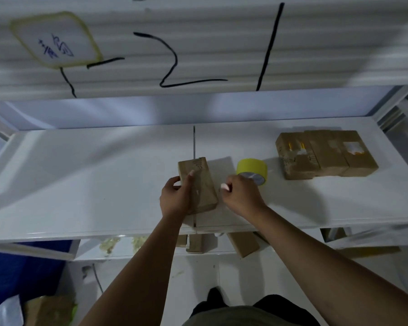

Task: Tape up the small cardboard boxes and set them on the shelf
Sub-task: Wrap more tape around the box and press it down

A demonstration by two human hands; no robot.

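gripping the small cardboard box (203, 184) from its left side, the left hand (174, 196) hooks its thumb round the left edge and lays its fingers (190, 175) across the top face, pinning the box flat on the white shelf (104, 172). the box looks light and stiff. a glossy strip down its top may be slick, so the bare cardboard along the long edges seems the surer hold. just right of those fingers, the right hand (240, 194) hovers with its fingers curled tight and knuckles up; whether it pinches a tape end i cannot tell. the yellow tape roll (251, 169) stands just beyond that hand. well to the right sits a row of other boxes (325, 154). both forearms reach forward, nearly straight.
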